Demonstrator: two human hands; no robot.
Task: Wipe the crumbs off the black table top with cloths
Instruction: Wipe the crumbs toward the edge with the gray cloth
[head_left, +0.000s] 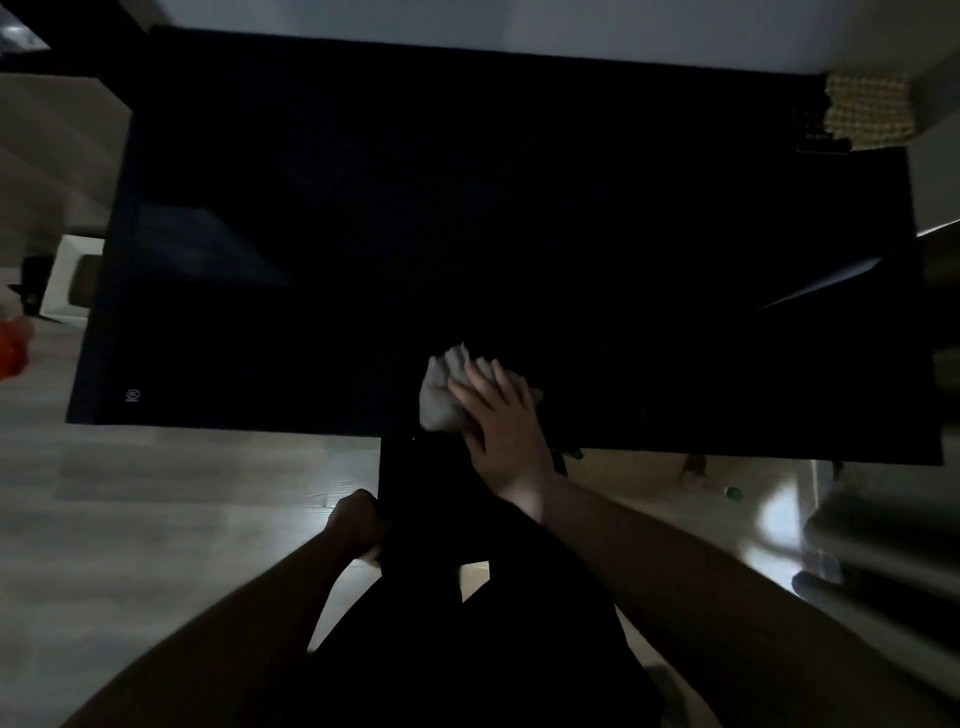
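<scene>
Very dim; floor (182, 519) glare patches (brightest lower right), blurred, warped edges, table top (467, 208) near-black.

Black table top (363, 234) over pale floor (156, 493). Crumpled grey cloth (441, 387) near front edge. Checked yellow cloth (867, 111) at far right corner.

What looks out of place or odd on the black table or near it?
Little stands out. A patterned cloth lies bunched at the far right corner of the black table, unused, while the right hand presses a grey cloth. Crumbs cannot be seen in this darkness.
</scene>
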